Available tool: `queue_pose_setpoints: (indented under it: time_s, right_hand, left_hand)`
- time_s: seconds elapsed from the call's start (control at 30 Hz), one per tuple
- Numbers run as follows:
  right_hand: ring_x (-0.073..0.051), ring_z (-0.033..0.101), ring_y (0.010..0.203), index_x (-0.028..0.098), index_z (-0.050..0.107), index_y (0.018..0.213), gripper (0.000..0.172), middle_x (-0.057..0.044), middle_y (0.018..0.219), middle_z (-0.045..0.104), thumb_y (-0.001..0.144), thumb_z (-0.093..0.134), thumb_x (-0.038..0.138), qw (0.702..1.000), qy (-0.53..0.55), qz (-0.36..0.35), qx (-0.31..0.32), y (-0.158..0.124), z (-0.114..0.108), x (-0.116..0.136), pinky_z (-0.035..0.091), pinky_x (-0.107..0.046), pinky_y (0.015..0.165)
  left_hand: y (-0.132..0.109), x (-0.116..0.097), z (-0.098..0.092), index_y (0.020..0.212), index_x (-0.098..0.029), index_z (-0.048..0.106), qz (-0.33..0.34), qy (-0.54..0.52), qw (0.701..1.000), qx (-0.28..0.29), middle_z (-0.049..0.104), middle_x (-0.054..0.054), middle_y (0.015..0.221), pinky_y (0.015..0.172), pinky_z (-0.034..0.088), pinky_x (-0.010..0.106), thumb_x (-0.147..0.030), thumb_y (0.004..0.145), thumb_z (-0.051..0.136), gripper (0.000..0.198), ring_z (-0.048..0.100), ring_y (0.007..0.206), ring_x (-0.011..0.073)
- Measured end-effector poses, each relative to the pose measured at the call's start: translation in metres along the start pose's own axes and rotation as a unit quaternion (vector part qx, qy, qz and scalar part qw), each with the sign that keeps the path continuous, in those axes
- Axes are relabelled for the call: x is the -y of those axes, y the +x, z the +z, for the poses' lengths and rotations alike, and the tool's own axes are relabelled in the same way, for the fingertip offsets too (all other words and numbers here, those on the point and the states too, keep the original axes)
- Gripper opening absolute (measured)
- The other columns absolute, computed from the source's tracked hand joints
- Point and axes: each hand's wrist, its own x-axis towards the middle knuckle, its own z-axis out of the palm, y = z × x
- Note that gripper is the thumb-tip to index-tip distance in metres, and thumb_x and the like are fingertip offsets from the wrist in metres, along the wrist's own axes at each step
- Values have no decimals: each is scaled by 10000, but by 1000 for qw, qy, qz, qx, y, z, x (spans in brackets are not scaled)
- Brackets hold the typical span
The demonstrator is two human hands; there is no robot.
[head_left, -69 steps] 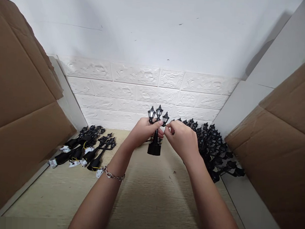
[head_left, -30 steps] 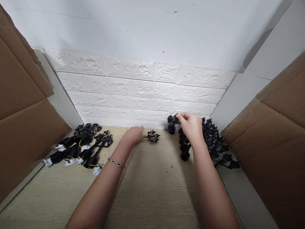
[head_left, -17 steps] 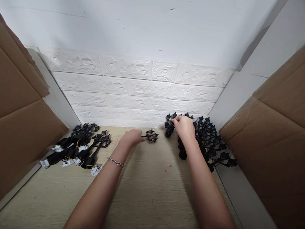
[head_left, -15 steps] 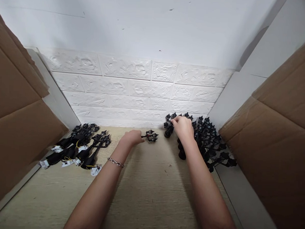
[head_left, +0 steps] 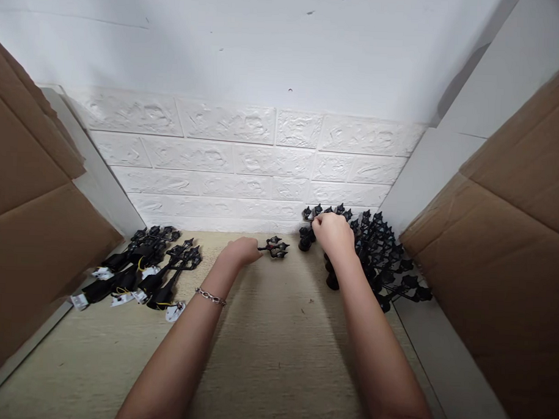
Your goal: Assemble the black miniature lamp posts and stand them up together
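Observation:
My left hand is closed on the stem of a small black lamp-head piece that lies on the tan table near the back wall. A chain bracelet circles that wrist. My right hand is pinched on the top of a black miniature street lamp standing at the left edge of the standing lamp group.
Several finished lamps with white tags and yellow wires lie in a pile at the left. Cardboard sheets lean along the left side and cardboard along the right. A white brick-pattern wall closes the back.
Both hands held one lamp together 2.3 s ago. Since then the right hand has carried it to the standing group at the right, and the left has reached for the lamp-head piece on the table.

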Motion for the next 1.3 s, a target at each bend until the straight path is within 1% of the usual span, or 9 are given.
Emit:
queue_pose_setpoints:
  time_s: [0.13, 0.23, 0.33, 0.47, 0.67, 0.87, 1.03, 1.13, 1.3]
  right_hand:
    - [-228, 611, 802, 191, 685, 806, 296, -105, 851, 652, 806, 389, 210, 1000, -7, -9, -5, 0, -1, -1, 428, -276, 632]
    - [-212, 604, 831, 216, 680, 840, 297, -85, 916, 647, 821, 384, 216, 1000, -10, -20, -21, 1, 0, -3, 417, -264, 642]
    - [-201, 597, 858, 229, 670, 884, 295, -68, 937, 650, 834, 380, 209, 999, -17, -30, -42, 4, 2, -3, 405, -275, 705]
    - [-200, 594, 853, 213, 655, 882, 278, -54, 880, 668, 840, 380, 193, 997, -27, -38, -62, 6, 4, -4, 365, -312, 804]
    - [-194, 588, 856, 192, 658, 878, 302, -75, 854, 668, 850, 357, 189, 995, -42, -68, -58, 6, 5, -6, 304, -356, 898]
    - [-219, 566, 919, 144, 596, 1028, 302, -114, 976, 625, 827, 371, 158, 994, -48, -95, -39, 1, 12, -1, 220, -454, 975]
    - [-266, 517, 987, 64, 414, 1256, 438, -173, 1081, 560, 831, 325, 120, 993, -69, -85, -38, -5, 21, 7, 78, -575, 993]
    - [-282, 496, 994, 40, 381, 1282, 460, -182, 1081, 549, 834, 316, 126, 994, -69, -72, -41, -7, 25, 10, 25, -606, 984]
    - [-301, 482, 998, 26, 381, 1284, 467, -185, 1074, 550, 836, 329, 146, 995, -65, -60, -50, -10, 23, 11, 13, -618, 979]
  left_hand:
    - [1, -1, 1, 953, -130, 631, 0, 0, 1000, 1, 631, 152, 1042, 732, 453, 330, -333, 767, 419, 348, 590, 927, 271]
    - [1, -1, 1, 944, -130, 634, -1, 0, 1000, 1, 632, 155, 1039, 729, 456, 340, -339, 765, 416, 351, 588, 928, 278]
    - [-1, -2, 0, 941, -129, 635, 1, -1, 1000, -1, 634, 157, 1032, 731, 457, 345, -337, 766, 412, 352, 587, 931, 280]
    - [-1, -2, -1, 954, -127, 631, 0, -2, 1000, -2, 633, 163, 1030, 737, 457, 348, -359, 774, 408, 370, 587, 936, 281]
    - [-1, -1, -1, 977, -122, 627, 0, -5, 1000, -3, 626, 170, 1048, 743, 456, 330, -367, 781, 403, 386, 586, 951, 273]
    - [-2, -2, -1, 1005, -109, 625, -7, 3, 1000, -9, 624, 193, 1046, 744, 453, 324, -399, 789, 395, 428, 586, 965, 281]
    - [-3, -4, -3, 998, -102, 630, -3, 9, 1000, -14, 621, 195, 1056, 770, 444, 316, -405, 793, 380, 442, 584, 975, 279]
    - [-2, -4, -3, 991, -101, 632, -2, 9, 1000, -15, 620, 194, 1058, 774, 444, 324, -413, 791, 375, 451, 582, 976, 286]
    - [1, -2, 0, 956, -110, 643, 0, 5, 1000, -6, 637, 178, 1024, 773, 446, 338, -386, 791, 370, 421, 588, 960, 287]
